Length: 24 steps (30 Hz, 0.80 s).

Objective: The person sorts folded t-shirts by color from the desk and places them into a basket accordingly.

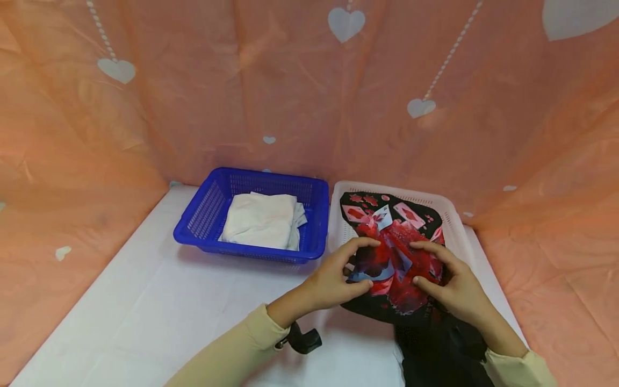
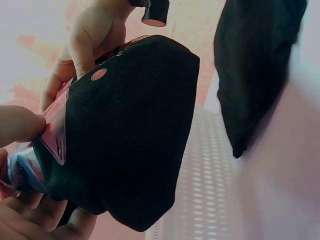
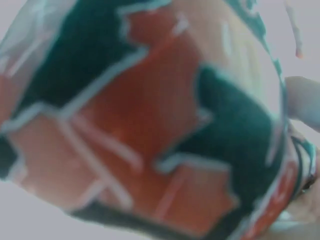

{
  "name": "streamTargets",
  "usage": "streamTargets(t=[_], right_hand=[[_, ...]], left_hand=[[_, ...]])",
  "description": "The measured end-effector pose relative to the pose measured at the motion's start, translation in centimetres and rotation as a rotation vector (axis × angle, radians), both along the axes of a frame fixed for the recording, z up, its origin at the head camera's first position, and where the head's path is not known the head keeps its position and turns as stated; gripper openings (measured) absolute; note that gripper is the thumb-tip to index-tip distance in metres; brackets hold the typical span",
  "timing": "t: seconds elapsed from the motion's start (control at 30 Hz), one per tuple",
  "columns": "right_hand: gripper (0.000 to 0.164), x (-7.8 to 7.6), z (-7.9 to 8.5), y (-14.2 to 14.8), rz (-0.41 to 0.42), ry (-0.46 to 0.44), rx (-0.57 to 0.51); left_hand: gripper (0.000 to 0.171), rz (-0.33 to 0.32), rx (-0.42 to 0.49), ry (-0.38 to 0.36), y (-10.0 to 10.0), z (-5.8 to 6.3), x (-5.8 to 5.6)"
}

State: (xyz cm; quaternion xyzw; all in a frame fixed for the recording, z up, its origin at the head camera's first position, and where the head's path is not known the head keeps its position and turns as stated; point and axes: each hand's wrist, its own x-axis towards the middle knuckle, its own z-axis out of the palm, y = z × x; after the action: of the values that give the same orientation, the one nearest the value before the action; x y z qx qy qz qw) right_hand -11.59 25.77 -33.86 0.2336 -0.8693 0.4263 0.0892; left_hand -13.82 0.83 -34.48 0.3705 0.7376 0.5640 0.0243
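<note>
A folded black garment (image 1: 387, 290) with a large red print of cards and petals is between my two hands, tilted over the front of the white basket (image 1: 454, 215). My left hand (image 1: 333, 277) pinches its left side, thumb (image 2: 22, 124) on the printed face and fingers behind. My right hand (image 1: 459, 287) grips the right side the same way. The left wrist view shows the plain black part of the cloth bulging between the hands. In the right wrist view the print fills most of the picture, blurred, with a fingertip (image 3: 302, 102) at the right edge.
A blue basket (image 1: 195, 228) to the left holds folded white cloth (image 1: 261, 220). More black cloth (image 1: 430, 357) lies at the front right of the white table (image 1: 130, 301). An orange curtain (image 1: 290, 97) with white hearts closes off the back and sides.
</note>
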Motion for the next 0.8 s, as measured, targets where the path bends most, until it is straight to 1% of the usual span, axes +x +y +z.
streamTargets(t=[0.13,0.2,0.3,0.37,0.47,0.57,0.63,0.7,0.8], right_hand=[[0.06,-1.1,0.7,0.5,-0.017,0.008,-0.012],[0.06,-1.5,0.9,0.8,-0.03,0.006,-0.01],[0.059,-2.1,1.3,1.1,-0.053,-0.007,-0.001],[0.059,-2.7,1.4,1.3,-0.084,-0.015,0.015],[0.058,-3.8,1.5,1.6,-0.122,0.02,0.034],[0.057,-4.4,2.3,1.1,-0.173,0.075,0.062],[0.056,-4.9,2.6,1.0,-0.198,0.106,0.076],[0.056,-5.6,2.4,1.2,-0.233,0.122,0.114],[0.056,-7.3,1.0,2.4,-0.257,0.135,0.15]], left_hand=[[0.061,0.013,0.037,0.007,0.6,-0.4,-1.8],[0.062,0.017,0.051,-0.007,0.8,-0.3,-2.4],[0.06,0.033,0.055,-0.024,1.0,0.6,-2.7],[0.058,0.052,0.048,-0.03,1.1,1.3,-2.9],[0.056,0.086,0.048,-0.015,1.3,2.1,-3.4],[0.055,0.118,0.061,0.009,1.9,2.1,-4.4],[0.056,0.137,0.065,0.025,2.6,1.2,-5.7],[0.059,0.158,0.063,0.036,3.3,0.1,-7.0],[0.062,0.191,0.059,0.039,4.3,-1.7,-8.9]])
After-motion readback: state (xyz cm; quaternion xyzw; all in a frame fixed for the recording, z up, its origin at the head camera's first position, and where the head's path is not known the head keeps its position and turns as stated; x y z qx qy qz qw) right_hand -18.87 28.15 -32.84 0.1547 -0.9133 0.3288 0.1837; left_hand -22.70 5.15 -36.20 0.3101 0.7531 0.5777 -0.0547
